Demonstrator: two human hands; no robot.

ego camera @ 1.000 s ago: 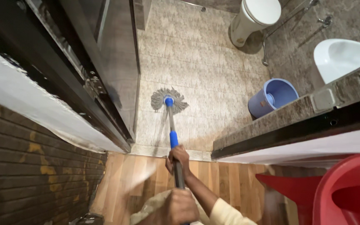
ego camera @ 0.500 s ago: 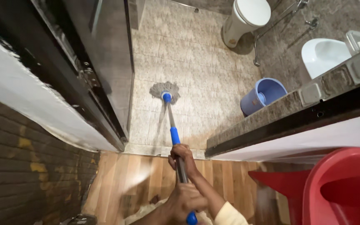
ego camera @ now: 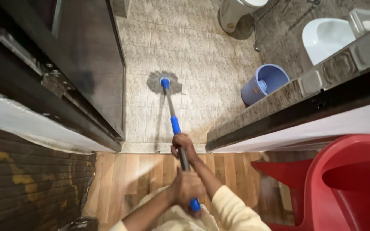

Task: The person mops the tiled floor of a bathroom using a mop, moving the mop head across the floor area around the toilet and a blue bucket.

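Both hands clamp the mop handle (ego camera: pixel 177 139): right hand (ego camera: pixel 182 144) ahead, left hand (ego camera: pixel 188 187) behind; mop head (ego camera: pixel 164 82) lies beyond on tiles.

A blue bucket (ego camera: pixel 264 82) is seen on the beige tiled floor (ego camera: pixel 202 47), and it serves here as the landmark. Beyond the bucket, a white toilet (ego camera: pixel 232 10) is partly cut by the upper edge. To the right of the bucket, a white basin (ego camera: pixel 324 36) is placed. Far to the left of the bucket, a dark door (ego camera: pixel 86 55) is opened. Nearer than the bucket, wooden planks (ego camera: pixel 142 171) are laid, and a red plastic chair (ego camera: pixel 347 184) is found at the lower right.
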